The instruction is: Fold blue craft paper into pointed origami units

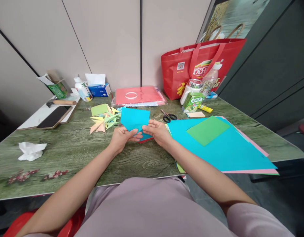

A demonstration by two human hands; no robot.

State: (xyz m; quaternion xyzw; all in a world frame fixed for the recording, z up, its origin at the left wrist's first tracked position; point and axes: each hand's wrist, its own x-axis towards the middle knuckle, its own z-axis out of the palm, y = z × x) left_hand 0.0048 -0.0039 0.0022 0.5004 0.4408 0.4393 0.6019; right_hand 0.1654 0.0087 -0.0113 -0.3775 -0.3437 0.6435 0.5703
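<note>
Mauve shirt [147,210] fills the foreground. Just beyond it, blue paper [135,117] is held above the table [139,164], its lower edge gripped by the fingers of the left hand [122,136], its right side by those of the right hand [158,131]. Folded papers [108,120] lie just left, scissors [169,116] just right. Farther right, a green sheet [208,130] lies on a larger blue sheet [233,151]. Behind are a tissue box [99,91] and red bag [173,75].

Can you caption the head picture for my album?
Left hand and right hand hold blue paper above a table, near black scissors.
</note>
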